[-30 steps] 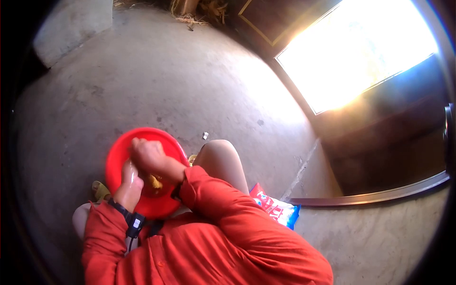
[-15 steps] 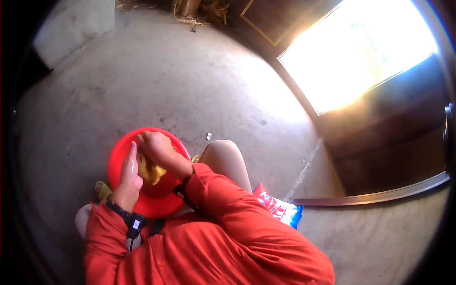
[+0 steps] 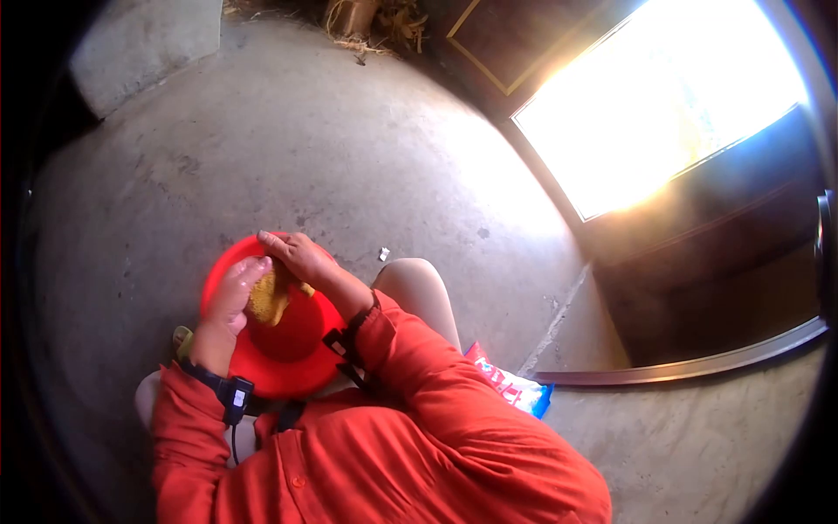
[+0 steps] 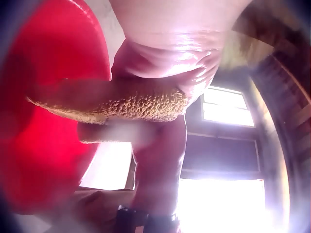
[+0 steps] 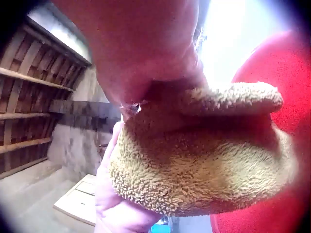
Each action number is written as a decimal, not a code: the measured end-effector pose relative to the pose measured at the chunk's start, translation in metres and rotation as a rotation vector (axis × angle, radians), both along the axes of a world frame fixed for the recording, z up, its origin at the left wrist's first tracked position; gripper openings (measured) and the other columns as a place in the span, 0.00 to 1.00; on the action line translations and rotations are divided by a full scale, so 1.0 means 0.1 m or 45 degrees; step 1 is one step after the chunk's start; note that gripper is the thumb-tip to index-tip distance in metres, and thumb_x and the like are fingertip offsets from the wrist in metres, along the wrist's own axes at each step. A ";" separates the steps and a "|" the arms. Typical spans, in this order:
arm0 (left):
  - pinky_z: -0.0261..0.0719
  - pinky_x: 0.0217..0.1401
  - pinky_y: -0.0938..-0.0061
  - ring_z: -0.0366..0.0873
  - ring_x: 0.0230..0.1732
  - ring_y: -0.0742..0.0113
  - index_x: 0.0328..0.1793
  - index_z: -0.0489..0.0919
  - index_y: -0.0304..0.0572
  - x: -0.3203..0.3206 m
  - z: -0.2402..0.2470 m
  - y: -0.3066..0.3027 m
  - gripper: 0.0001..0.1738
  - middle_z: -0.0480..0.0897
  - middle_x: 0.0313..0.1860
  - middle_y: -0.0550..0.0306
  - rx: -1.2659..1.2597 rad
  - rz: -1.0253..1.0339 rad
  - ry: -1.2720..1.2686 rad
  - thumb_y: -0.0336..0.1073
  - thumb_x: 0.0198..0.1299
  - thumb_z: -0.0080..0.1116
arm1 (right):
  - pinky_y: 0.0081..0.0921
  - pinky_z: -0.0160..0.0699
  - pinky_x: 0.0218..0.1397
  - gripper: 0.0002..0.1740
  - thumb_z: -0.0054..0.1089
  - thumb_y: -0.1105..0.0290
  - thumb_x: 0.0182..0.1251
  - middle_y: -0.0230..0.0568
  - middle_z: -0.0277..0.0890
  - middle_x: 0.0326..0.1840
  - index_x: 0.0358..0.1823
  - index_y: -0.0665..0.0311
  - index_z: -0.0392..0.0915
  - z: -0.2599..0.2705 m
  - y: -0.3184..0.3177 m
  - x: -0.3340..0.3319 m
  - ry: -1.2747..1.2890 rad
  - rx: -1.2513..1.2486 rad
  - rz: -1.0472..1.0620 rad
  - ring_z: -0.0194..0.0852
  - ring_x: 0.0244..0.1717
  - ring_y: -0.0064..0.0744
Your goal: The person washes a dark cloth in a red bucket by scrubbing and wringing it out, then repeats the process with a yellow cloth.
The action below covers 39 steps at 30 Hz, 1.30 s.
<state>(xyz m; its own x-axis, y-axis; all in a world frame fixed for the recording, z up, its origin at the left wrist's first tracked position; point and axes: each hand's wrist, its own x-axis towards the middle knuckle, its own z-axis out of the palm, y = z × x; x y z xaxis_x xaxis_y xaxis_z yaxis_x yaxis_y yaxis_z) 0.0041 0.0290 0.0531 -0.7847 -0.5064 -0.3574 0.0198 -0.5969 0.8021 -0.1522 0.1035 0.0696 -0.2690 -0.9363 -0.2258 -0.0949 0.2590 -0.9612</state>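
Observation:
A yellow fluffy cloth (image 3: pixel 269 299) is gripped between both hands over a red basin (image 3: pixel 292 375). The left hand (image 3: pixel 231 295) holds its left side, fingers curled round it. From the upper right the right hand (image 3: pixel 301 258) grips the cloth's top, its thumb stretched to the left. In the left wrist view the bunched cloth (image 4: pixel 146 104) sticks out of the left hand (image 4: pixel 170 58) towards the basin (image 4: pixel 63 43). The right wrist view shows the cloth (image 5: pixel 194 170) hanging in folds under the right hand (image 5: pixel 146 63), with the left hand (image 5: pixel 121 213) behind it.
A red, white and blue packet (image 3: pixel 511 384) lies on the floor right of the person's knee (image 3: pixel 419 284). A small white scrap (image 3: pixel 384 254) lies beyond the basin. A metal-edged doorway track (image 3: pixel 681 369) runs at the right, and dry straw (image 3: pixel 397 26) lies at the far wall.
The hands have shifted from close together above the basin, the right over the left, to either side of the cloth. More of the cloth shows between them, raised towards the basin's far part.

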 end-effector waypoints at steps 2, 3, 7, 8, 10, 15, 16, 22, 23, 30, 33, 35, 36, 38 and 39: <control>0.75 0.51 0.74 0.79 0.46 0.70 0.47 0.79 0.40 0.02 0.01 -0.02 0.10 0.82 0.43 0.58 0.042 0.128 0.035 0.35 0.62 0.57 | 0.28 0.71 0.37 0.28 0.49 0.47 0.71 0.36 0.76 0.27 0.36 0.69 0.78 0.00 0.07 -0.01 -0.104 -0.017 0.133 0.70 0.30 0.26; 0.76 0.51 0.73 0.79 0.44 0.71 0.43 0.80 0.44 0.06 0.05 -0.01 0.08 0.82 0.40 0.62 0.168 0.181 0.068 0.37 0.60 0.57 | 0.28 0.71 0.42 0.27 0.49 0.48 0.71 0.37 0.77 0.31 0.38 0.70 0.78 -0.01 0.13 0.03 -0.168 -0.090 0.188 0.72 0.36 0.26; 0.76 0.45 0.70 0.77 0.35 0.68 0.33 0.77 0.46 0.09 0.03 -0.11 0.08 0.79 0.31 0.63 0.395 0.309 0.196 0.40 0.58 0.59 | 0.28 0.69 0.54 0.25 0.58 0.51 0.65 0.37 0.80 0.38 0.46 0.69 0.78 -0.05 0.26 -0.07 -0.107 0.018 0.547 0.74 0.47 0.29; 0.75 0.46 0.72 0.76 0.37 0.70 0.35 0.77 0.46 0.12 0.06 -0.11 0.06 0.78 0.33 0.64 0.349 0.388 0.214 0.38 0.57 0.59 | 0.29 0.70 0.54 0.25 0.60 0.52 0.64 0.37 0.80 0.38 0.47 0.69 0.78 -0.09 0.28 -0.09 0.059 0.042 0.604 0.74 0.47 0.30; 0.75 0.48 0.72 0.76 0.39 0.69 0.38 0.77 0.45 0.14 0.01 -0.19 0.08 0.79 0.35 0.62 0.304 0.435 0.169 0.38 0.56 0.60 | 0.27 0.73 0.46 0.19 0.60 0.59 0.62 0.39 0.80 0.37 0.45 0.69 0.77 -0.20 0.27 -0.13 -0.181 -0.026 0.323 0.76 0.40 0.29; 0.75 0.52 0.70 0.78 0.45 0.64 0.45 0.77 0.41 0.08 -0.17 -0.18 0.13 0.80 0.42 0.56 0.332 0.539 0.128 0.40 0.59 0.60 | 0.22 0.76 0.37 0.10 0.59 0.72 0.61 0.37 0.78 0.33 0.42 0.65 0.74 -0.08 0.18 -0.01 -0.477 -0.192 -0.095 0.77 0.31 0.24; 0.75 0.52 0.69 0.78 0.46 0.63 0.46 0.77 0.40 0.07 -0.31 -0.21 0.14 0.80 0.43 0.54 0.321 0.543 0.140 0.40 0.59 0.60 | 0.22 0.76 0.37 0.10 0.59 0.73 0.61 0.35 0.77 0.32 0.42 0.65 0.73 -0.02 0.16 0.04 -0.444 -0.215 -0.130 0.77 0.30 0.24; 0.75 0.52 0.70 0.76 0.48 0.65 0.50 0.75 0.39 0.07 -1.16 -0.25 0.16 0.78 0.46 0.55 0.236 0.274 0.363 0.43 0.69 0.43 | 0.27 0.78 0.39 0.15 0.60 0.78 0.56 0.41 0.71 0.29 0.44 0.62 0.70 0.18 0.09 0.58 0.524 -0.854 -0.004 0.78 0.37 0.36; 0.75 0.53 0.70 0.76 0.49 0.65 0.50 0.74 0.39 0.05 -0.99 -0.15 0.16 0.78 0.47 0.55 0.241 0.313 0.343 0.43 0.69 0.43 | 0.35 0.79 0.36 0.11 0.59 0.73 0.59 0.48 0.73 0.32 0.43 0.62 0.71 0.12 0.06 0.68 0.831 -0.817 -0.067 0.78 0.36 0.50; 0.71 0.58 0.70 0.75 0.49 0.64 0.50 0.74 0.44 -0.19 -0.36 0.11 0.19 0.77 0.47 0.56 0.537 0.446 0.215 0.50 0.71 0.40 | 0.45 0.73 0.25 0.14 0.54 0.59 0.63 0.50 0.75 0.23 0.29 0.64 0.70 -0.16 -0.10 0.36 1.076 -0.290 -0.264 0.76 0.25 0.54; 0.71 0.49 0.69 0.73 0.39 0.67 0.36 0.73 0.51 -0.08 -0.41 0.05 0.19 0.75 0.34 0.64 0.690 0.457 0.236 0.52 0.71 0.39 | 0.32 0.68 0.15 0.09 0.56 0.63 0.57 0.38 0.68 0.27 0.31 0.61 0.71 0.00 0.04 0.58 1.263 -0.960 -0.130 0.72 0.21 0.34; 0.71 0.45 0.67 0.73 0.37 0.68 0.31 0.73 0.54 -0.03 -0.61 -0.02 0.20 0.75 0.30 0.67 0.616 0.297 0.543 0.53 0.71 0.39 | 0.32 0.65 0.13 0.09 0.55 0.63 0.55 0.36 0.67 0.25 0.31 0.61 0.71 -0.16 0.08 0.71 1.895 -0.657 0.055 0.71 0.19 0.31; 0.71 0.49 0.67 0.73 0.40 0.67 0.37 0.74 0.52 -0.04 -0.75 0.00 0.19 0.76 0.35 0.64 0.619 0.296 0.526 0.53 0.71 0.39 | 0.32 0.65 0.13 0.09 0.55 0.63 0.56 0.36 0.67 0.24 0.30 0.62 0.71 -0.18 0.05 0.69 1.967 -0.549 0.062 0.71 0.19 0.32; 0.71 0.57 0.67 0.74 0.49 0.64 0.48 0.75 0.49 -0.21 -0.30 0.17 0.20 0.78 0.47 0.58 0.708 0.535 0.147 0.52 0.71 0.37 | 0.32 0.65 0.13 0.10 0.55 0.63 0.56 0.37 0.67 0.23 0.26 0.62 0.70 -0.14 -0.10 0.38 1.594 -0.322 0.112 0.71 0.19 0.32; 0.69 0.63 0.69 0.73 0.55 0.61 0.57 0.72 0.46 -0.21 -0.40 0.10 0.23 0.75 0.56 0.54 0.696 0.482 0.166 0.53 0.71 0.37 | 0.29 0.64 0.13 0.10 0.55 0.64 0.56 0.36 0.68 0.24 0.24 0.61 0.70 -0.34 -0.23 0.30 1.402 -0.117 -0.056 0.72 0.20 0.31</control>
